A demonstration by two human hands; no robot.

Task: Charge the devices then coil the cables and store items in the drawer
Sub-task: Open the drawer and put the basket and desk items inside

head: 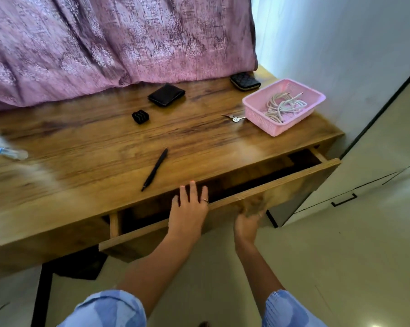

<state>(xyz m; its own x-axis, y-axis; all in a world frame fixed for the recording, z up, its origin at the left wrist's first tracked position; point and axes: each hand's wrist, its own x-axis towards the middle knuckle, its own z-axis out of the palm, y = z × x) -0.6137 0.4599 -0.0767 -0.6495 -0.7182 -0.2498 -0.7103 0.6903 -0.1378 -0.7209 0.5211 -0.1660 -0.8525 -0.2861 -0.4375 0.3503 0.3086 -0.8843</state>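
A wooden drawer [293,182] stands pulled partly out of the desk, its inside dark. My left hand [188,210] hovers over the drawer's front edge with its fingers straight and spread. My right hand [250,217] is at the drawer's front panel, blurred, its fingers curled against the wood. A pink basket [258,107] at the desk's right end holds several pale coiled cables [285,107]. On the desk top lie a black pen [155,169], a black wallet [166,94], a small black ridged block [140,116], keys [234,118] and a dark patterned pouch [245,81].
A pink patterned cloth [119,38] hangs behind the desk [81,147]. A clear bottle [9,152] lies at the desk's left edge. A white wall and a cabinet door [376,149] stand to the right. Pale floor tiles lie below.
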